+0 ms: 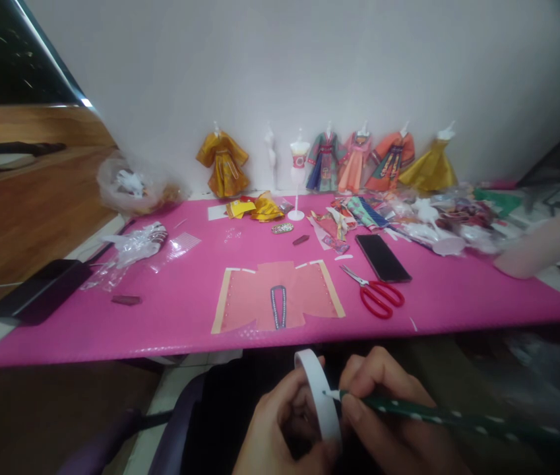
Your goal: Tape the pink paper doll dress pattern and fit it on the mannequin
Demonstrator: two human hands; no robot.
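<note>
Below the table's front edge, my left hand (280,422) is closed around a roll of white tape (320,399), held on its edge. In my right hand (388,402) is a dark green pencil (423,410) with white spots. Its pale, dark-pointed end meets the outer face of the tape, though whether it presses on it I cannot tell. On the table just beyond my hands lies a flat salmon-pink doll garment (250,300) with cream side bands, small dots and a blue-and-white collar trim (278,307).
Red-handled scissors (381,297) and a black phone (383,257) lie right of the garment on the pink table cover (175,297). Dressed doll forms (329,158) stand along the wall. Fabric scraps (339,224) and plastic bags (134,247) sit around; a black box (37,290) is at left.
</note>
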